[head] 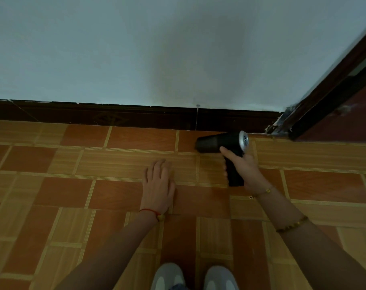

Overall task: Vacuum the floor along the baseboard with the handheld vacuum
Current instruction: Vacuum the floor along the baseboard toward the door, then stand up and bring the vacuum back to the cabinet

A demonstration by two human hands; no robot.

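Right grip [243, 166] wrapped around the handheld vacuum [222, 143], left grip [159, 185] flat on the floor [73, 185]; nozzle beyond the grip may drift off the baseboard [136, 117], missing edge dust.

Dim, flat indoor light is filling the scene, giving everything a cool grey-blue cast. A broad soft shadow is falling down the middle of the pale painted wall [178, 49], darkening toward the dark brown baseboard strip [115, 117], which is nearly losing its detail in the gloom. The orange and tan patterned tile floor [73, 185] is showing muted colour with no glare. A small highlight is glinting on the silver end cap of the black handheld vacuum [219, 143]. Wide-angle distortion is bending the dark wooden door frame [334, 84] at the right edge. Fine detail is looking soft throughout, especially at the corners.
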